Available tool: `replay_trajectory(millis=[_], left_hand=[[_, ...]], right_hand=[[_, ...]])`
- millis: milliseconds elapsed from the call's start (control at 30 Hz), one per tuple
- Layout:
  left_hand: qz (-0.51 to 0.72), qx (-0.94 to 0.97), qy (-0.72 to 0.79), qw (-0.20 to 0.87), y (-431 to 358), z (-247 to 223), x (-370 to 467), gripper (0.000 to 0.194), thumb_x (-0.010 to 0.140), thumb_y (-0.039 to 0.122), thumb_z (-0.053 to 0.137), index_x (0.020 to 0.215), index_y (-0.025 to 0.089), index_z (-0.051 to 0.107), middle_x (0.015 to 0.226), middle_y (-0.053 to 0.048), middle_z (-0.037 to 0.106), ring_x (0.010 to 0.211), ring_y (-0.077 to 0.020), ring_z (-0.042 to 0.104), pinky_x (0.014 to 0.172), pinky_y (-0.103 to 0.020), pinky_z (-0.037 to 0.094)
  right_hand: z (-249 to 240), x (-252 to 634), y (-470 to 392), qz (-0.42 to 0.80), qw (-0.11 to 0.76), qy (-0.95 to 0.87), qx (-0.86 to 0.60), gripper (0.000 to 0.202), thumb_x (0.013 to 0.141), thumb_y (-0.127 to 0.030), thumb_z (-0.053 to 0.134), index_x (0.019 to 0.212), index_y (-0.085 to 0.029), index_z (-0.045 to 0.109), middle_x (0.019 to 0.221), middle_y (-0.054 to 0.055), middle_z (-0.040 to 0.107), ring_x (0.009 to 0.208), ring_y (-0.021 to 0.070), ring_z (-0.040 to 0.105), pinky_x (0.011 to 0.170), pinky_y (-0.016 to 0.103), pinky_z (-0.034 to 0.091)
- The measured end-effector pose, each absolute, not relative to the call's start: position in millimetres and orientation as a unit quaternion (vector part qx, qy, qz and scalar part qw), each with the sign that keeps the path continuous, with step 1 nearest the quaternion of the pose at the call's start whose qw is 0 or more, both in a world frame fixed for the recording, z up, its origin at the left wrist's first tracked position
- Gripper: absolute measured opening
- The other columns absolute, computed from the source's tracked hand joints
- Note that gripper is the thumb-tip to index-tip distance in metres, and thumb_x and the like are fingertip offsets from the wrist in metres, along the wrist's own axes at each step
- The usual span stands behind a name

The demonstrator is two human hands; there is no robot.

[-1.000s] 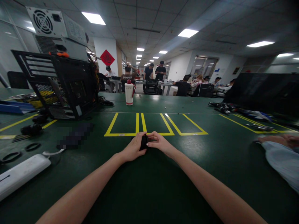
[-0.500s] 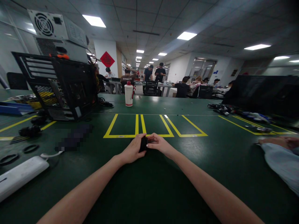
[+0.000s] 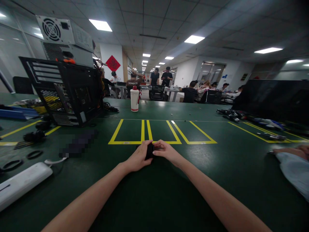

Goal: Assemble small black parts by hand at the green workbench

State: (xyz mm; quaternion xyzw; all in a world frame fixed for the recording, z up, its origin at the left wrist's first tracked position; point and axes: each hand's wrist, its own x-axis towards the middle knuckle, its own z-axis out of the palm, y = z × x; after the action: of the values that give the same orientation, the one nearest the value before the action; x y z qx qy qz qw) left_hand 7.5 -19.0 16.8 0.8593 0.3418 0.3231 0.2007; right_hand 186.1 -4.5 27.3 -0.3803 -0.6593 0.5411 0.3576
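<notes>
A small black object (image 3: 149,151) sits between my two hands, just in front of the yellow tape outlines (image 3: 125,142) on the green table (image 3: 154,193). My left hand (image 3: 140,156) is wrapped round its left side, with the thumb at the near edge and the fingers over the top. From the right, my right hand (image 3: 164,150) touches the same object with bent fingertips and thumb. What the object is cannot be made out, as the fingers cover much of it.
An open black computer case (image 3: 65,90) with power supplies on top stands at the left. Nearby lie a white power strip (image 3: 24,183) and black rings (image 3: 35,154). A white bottle (image 3: 134,100) stands ahead. At the right are cables (image 3: 230,114) and a person's sleeve (image 3: 293,170).
The view has shifted slightly, so the scene sits a little further right and lower. My hands keep nearly the same pose round the black object. The person's hand at the right has moved slightly.
</notes>
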Motion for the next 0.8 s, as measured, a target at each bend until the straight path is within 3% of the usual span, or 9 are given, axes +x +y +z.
replay_trajectory(millis=[233,567,800], left_hand=[[0.325,0.857,0.341,0.206,-18.3,16.4,8.0,0.064,0.069,0.017,0.055,0.122,0.021,0.02,0.12,-0.009,0.033,0.111,-0.0232,0.036,0.096,-0.043,0.028],[0.323,0.861,0.339,0.198,-19.1,17.9,8.8,0.064,0.068,0.016,0.054,0.122,0.02,0.02,0.119,-0.01,0.033,0.111,-0.0239,0.036,0.096,-0.044,0.029],[0.322,0.861,0.34,0.2,-19.2,17.4,7.9,0.064,0.069,0.016,0.055,0.122,0.02,0.02,0.119,-0.01,0.034,0.11,-0.0227,0.037,0.096,-0.042,0.029]], right_hand=[[26.8,182.5,-7.9,0.531,0.383,-0.652,-0.382,0.024,0.066,-0.032,0.059,0.087,-0.021,0.051,0.093,0.002,0.055,0.09,0.016,0.052,0.081,0.036,0.041],[24.7,187.8,-3.2,0.563,0.349,-0.655,-0.365,0.036,0.058,-0.026,0.067,0.089,-0.022,0.049,0.095,0.001,0.055,0.09,0.0164,0.054,0.083,0.037,0.04],[22.1,184.1,-3.5,0.524,0.381,-0.657,-0.386,0.029,0.063,-0.032,0.061,0.088,-0.021,0.05,0.096,0.002,0.054,0.093,0.0175,0.051,0.082,0.038,0.04]])
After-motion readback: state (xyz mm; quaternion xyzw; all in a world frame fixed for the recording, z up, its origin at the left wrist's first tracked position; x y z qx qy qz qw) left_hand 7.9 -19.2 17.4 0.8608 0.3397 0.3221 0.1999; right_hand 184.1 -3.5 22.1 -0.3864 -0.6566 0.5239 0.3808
